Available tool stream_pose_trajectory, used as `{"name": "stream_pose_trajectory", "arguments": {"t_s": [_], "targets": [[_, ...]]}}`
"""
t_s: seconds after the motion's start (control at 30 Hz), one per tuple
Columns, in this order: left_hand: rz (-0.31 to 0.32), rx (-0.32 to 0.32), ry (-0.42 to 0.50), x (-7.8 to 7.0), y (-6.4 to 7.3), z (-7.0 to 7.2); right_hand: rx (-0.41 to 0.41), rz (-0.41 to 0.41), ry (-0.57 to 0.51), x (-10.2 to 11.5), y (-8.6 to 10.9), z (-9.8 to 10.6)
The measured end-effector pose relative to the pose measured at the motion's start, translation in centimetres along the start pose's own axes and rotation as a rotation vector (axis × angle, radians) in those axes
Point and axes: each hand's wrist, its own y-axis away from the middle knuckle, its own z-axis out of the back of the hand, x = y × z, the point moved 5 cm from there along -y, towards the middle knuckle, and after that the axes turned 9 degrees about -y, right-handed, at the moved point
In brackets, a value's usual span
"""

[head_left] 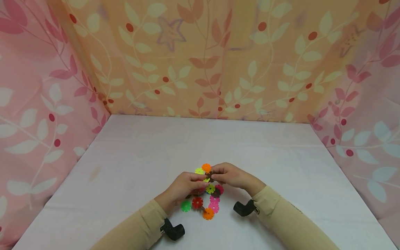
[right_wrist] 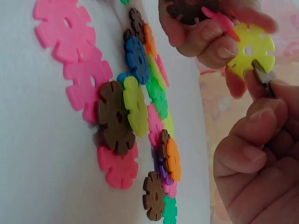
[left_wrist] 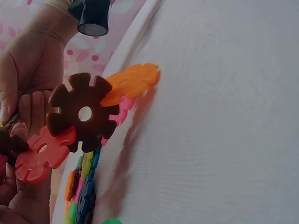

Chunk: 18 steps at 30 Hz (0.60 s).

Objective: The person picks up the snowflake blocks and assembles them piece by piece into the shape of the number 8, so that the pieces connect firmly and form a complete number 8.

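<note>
Near the front middle of the table, my left hand (head_left: pixel 189 184) holds a yellow notched disc (right_wrist: pixel 262 45) joined to a pink disc (right_wrist: pixel 219 21) and a dark brown one. My right hand (head_left: pixel 232 175) pinches a brown disc (right_wrist: pixel 264 77) between thumb and fingers, its edge meeting the yellow disc's rim. Whether the two slots are locked cannot be told. In the left wrist view, a red disc (left_wrist: pixel 44 156), a brown disc (left_wrist: pixel 77 102) and an orange disc (left_wrist: pixel 133 83) form a linked chain that reaches out from my left hand.
Below the hands lie several more discs, including pink ones (right_wrist: pixel 65 28), a blue one (right_wrist: pixel 136 60) and a green one (head_left: pixel 185 206). They rest on a white cloth-covered table (head_left: pixel 140 146). A flowered curtain (head_left: pixel 200 62) closes off the back and sides.
</note>
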Motion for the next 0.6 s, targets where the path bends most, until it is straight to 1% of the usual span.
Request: {"name": "stream_pose_trajectory", "arguments": {"t_s": [0.1, 0.23, 0.3, 0.37, 0.43, 0.53, 0.6], "targets": [[-0.015, 0.003, -0.006, -0.1, -0.1, -0.1, 0.008, -0.006, -0.01, -0.1, 0.0, 0.0], [-0.01, 0.021, -0.006, -0.4, 0.0, -0.4, 0.005, -0.033, 0.02, -0.2, 0.0, 0.3], [-0.002, 0.035, 0.002, -0.5, 0.1, -0.6, -0.016, -0.046, 0.036, -0.4, -0.2, 0.9], [0.007, 0.044, 0.023, -0.6, 0.1, -0.7, -0.082, -0.062, 0.058, -0.7, -0.5, 1.9], [0.022, 0.035, 0.04, -0.6, 0.1, -0.8, -0.187, -0.09, 0.096, -1.2, -0.7, 3.3], [0.06, 0.006, 0.062, -0.3, 0.0, -0.7, -0.345, -0.138, 0.222, -2.1, -0.9, 5.3], [0.09, -0.015, 0.069, 0.0, 0.0, -0.6, -0.392, -0.164, 0.333, -2.8, -1.2, 6.1]]}}
